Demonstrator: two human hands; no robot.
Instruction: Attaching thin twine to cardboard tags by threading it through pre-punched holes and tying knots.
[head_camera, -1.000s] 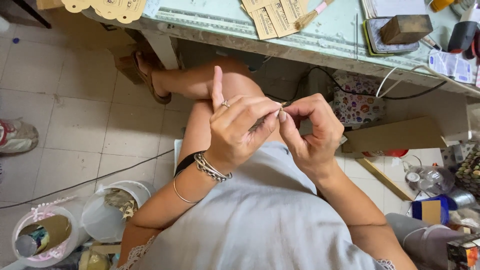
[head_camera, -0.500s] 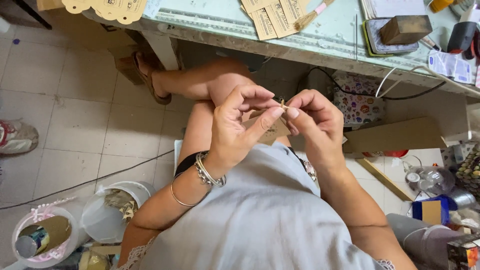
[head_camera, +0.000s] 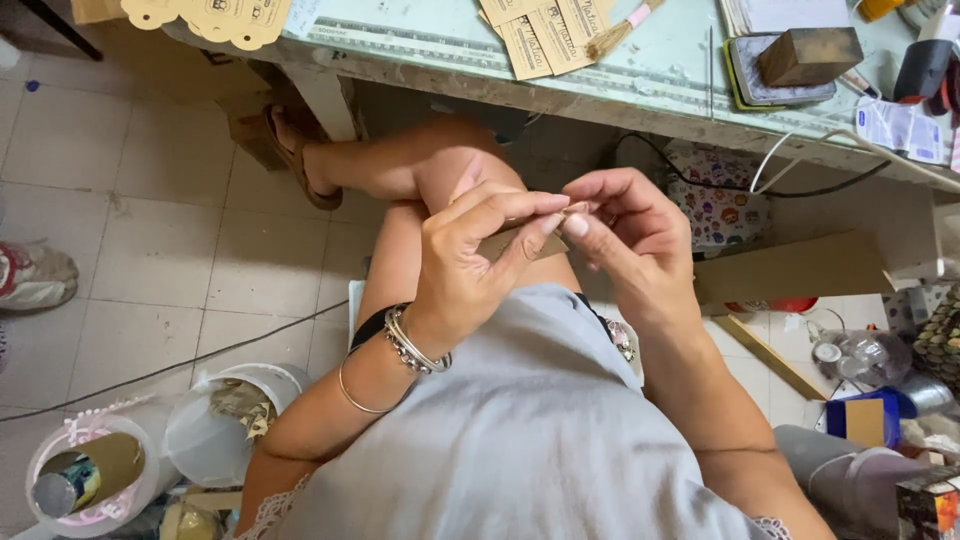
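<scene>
The left hand (head_camera: 470, 265) and right hand (head_camera: 625, 245) meet above the lap, fingertips pinched together on a small brown cardboard tag (head_camera: 520, 243). The tag lies between both hands with its long axis running left to right, slightly tilted. Beyond them stands the pale green table (head_camera: 660, 75), carrying more tan tags (head_camera: 545, 35) and a wooden block (head_camera: 808, 55).

Left hand (head_camera: 470, 265) and right hand (head_camera: 625, 240) fingertip to fingertip on a small brown card piece (head_camera: 515, 243) above the lap.
</scene>
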